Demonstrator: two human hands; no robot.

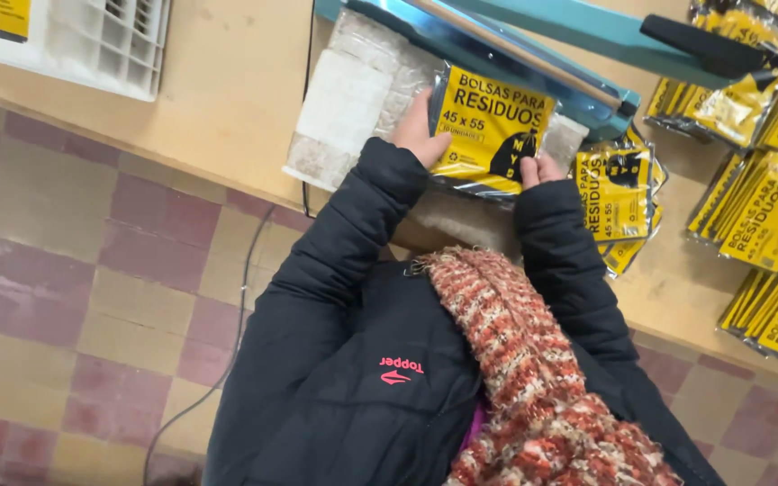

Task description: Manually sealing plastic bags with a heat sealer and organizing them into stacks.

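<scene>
Both hands hold one yellow packet (490,128) against the front edge of a blue sealer (533,67) on the tabletop (227,99). The left hand (418,133) grips the packet's left edge, fingers curled behind it and thumb on the front, its black-sleeved forearm rising steeply from the elbow. The right hand (540,168) pinches the packet's lower right corner; only the knuckles and thumb show above the cuff, and that arm is bent close to the body. The packet is tilted slightly, its top edge tucked under the sealer's raised bar (515,54). Pale foam blocks (353,108) lie just left of the packet, under the sealer's near end. A stack of like packets (619,202) sits just right of the right hand, and more packets (767,207) are spread further right across the tabletop. A knitted scarf (524,360) hangs down the jacket front, and a dark cable (245,297) runs off the tabletop edge over the checkered floor (65,270).
</scene>
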